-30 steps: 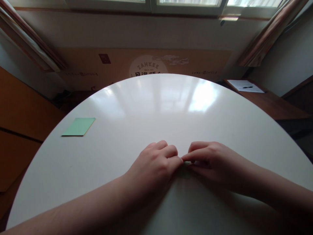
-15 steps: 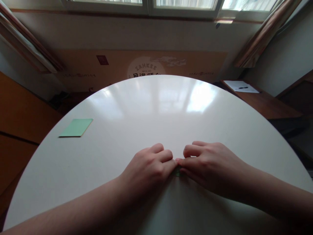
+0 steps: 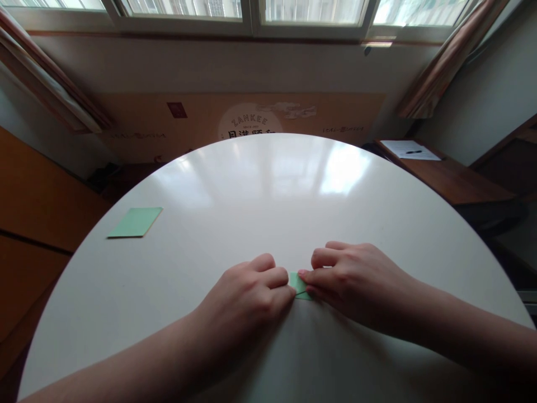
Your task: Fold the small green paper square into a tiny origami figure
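A small piece of green paper (image 3: pixel 297 282) is laid on the near part of a smooth white tabletop (image 3: pixel 235 224), and it is met from both sides by bare hands. It is seen as flat and matt, pale green, with a dark slanting line, like a fold or an overlapping edge, across its near part; its outer ends are hidden under fingers. At its left side, the left hand (image 3: pixel 251 285) is placed with its fingers curled inward and knuckles raised, the fingertips hidden. At the right, the right hand (image 3: pixel 352 274) is set with the index fingertip resting on the paper and the thumb tucked close below, the other fingers bent. Whether the paper is pinched or only pressed down by either hand cannot be told. A thin, four-cornered stack of green sheets (image 3: pixel 136 223) is set well apart, near the table's left edge. The tabletop is rounded and glossy, and pale window light is mirrored in its far half. Beyond it a tan printed panel (image 3: pixel 138 120) is seen, flanked by soft, pleated curtains (image 3: pixel 453 67). On a brown wooden surface (image 3: pixel 470 182) at the right, a white sheet (image 3: pixel 392 146) is topped by a slim dark pen (image 3: pixel 414 151).
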A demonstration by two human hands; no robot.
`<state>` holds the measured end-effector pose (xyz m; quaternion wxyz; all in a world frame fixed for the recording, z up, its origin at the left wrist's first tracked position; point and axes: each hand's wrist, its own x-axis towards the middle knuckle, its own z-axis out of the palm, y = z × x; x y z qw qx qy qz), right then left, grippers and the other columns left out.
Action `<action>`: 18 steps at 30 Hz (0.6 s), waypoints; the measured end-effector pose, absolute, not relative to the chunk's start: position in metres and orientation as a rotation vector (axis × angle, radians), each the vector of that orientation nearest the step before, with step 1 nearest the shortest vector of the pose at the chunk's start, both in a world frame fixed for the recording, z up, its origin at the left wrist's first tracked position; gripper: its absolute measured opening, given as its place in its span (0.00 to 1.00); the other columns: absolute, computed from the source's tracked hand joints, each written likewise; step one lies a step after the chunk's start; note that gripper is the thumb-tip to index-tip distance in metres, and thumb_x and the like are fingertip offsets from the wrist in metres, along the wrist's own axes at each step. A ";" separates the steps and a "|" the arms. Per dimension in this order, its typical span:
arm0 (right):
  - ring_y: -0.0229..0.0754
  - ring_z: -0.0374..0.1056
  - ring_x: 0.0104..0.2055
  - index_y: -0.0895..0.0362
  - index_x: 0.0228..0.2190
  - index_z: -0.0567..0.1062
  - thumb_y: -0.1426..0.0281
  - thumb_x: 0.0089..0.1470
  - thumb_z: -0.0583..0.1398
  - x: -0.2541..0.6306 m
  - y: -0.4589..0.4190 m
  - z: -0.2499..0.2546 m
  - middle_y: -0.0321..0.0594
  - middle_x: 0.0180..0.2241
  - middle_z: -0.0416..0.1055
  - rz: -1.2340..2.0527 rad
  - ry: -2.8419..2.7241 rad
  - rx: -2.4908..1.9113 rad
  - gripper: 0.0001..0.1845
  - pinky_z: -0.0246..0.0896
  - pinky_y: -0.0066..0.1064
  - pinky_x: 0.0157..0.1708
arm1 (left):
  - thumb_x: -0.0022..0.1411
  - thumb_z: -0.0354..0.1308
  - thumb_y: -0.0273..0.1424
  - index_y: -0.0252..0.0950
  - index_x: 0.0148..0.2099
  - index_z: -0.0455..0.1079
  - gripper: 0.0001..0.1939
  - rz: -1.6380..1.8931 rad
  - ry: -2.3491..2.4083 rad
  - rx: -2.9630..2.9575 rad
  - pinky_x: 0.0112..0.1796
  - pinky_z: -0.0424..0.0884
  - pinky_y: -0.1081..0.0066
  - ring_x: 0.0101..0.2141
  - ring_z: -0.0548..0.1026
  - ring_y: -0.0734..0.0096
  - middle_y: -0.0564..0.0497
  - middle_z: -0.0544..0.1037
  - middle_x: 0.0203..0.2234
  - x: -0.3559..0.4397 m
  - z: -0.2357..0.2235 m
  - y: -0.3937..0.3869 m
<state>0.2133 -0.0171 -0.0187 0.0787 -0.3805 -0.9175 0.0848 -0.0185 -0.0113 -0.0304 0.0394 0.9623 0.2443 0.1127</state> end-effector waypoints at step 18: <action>0.40 0.68 0.35 0.46 0.43 0.79 0.67 0.63 0.60 0.219 -0.007 -0.025 0.37 0.37 0.74 0.344 -2.599 -1.152 0.09 0.53 0.29 0.32 | 0.70 0.51 0.23 0.39 0.50 0.73 0.13 0.360 0.743 2.798 0.47 0.69 0.66 0.47 0.73 0.64 0.50 0.79 0.46 -0.024 -0.012 -0.009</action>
